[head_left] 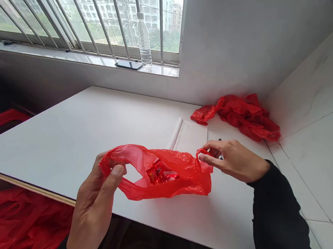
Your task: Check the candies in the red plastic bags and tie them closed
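A red plastic bag is stretched between both hands near the table's front edge. My left hand is closed round the loop at its left end, thumb on top. At the other end, my right hand pinches the right handle between thumb and fingers. Through the open mouth I see small shiny red packets with dark and yellow print. How many packets lie inside is hidden by the film.
Behind the bag lies an open notebook, with a pen partly hidden by my right hand. Crumpled red bags sit in the back corner; more red bags are below the white table. A bottle and phone stand on the sill.
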Available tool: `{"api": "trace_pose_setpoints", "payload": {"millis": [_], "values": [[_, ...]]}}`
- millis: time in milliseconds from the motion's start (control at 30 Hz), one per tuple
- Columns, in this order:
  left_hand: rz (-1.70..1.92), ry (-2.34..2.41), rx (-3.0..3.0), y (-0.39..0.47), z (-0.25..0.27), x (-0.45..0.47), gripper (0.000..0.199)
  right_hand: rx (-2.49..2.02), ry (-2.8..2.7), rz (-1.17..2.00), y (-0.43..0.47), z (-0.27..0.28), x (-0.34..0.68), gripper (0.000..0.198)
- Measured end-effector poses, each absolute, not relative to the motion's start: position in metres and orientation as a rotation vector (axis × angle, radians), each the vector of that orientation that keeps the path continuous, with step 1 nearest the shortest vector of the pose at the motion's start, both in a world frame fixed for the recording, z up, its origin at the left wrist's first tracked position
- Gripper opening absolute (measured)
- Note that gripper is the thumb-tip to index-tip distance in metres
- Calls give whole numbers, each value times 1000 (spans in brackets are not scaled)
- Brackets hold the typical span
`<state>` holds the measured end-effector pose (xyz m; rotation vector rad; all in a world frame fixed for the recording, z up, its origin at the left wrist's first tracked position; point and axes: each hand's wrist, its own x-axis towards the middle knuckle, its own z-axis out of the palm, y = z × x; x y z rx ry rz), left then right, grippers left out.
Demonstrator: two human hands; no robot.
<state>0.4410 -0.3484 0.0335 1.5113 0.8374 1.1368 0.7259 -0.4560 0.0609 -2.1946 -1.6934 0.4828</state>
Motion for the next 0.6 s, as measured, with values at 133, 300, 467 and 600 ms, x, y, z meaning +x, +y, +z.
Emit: {"api": "trace_pose_setpoints", "payload": {"millis": [133,300,467,600], "values": [[1083,639,1212,-346,40,455,24,-1844,-1581,323,-458,69,713,17],[886,561,1236,-344,52,478,31,-1682,-1335,205,-467,79,697,16],[638,600,1378,-352,61,492,28,-1585,-1336,187,-474,86,681,20],[471,506,1676,-374,63,500,65,-1497,-1364,407,-478,89,662,12]]}}
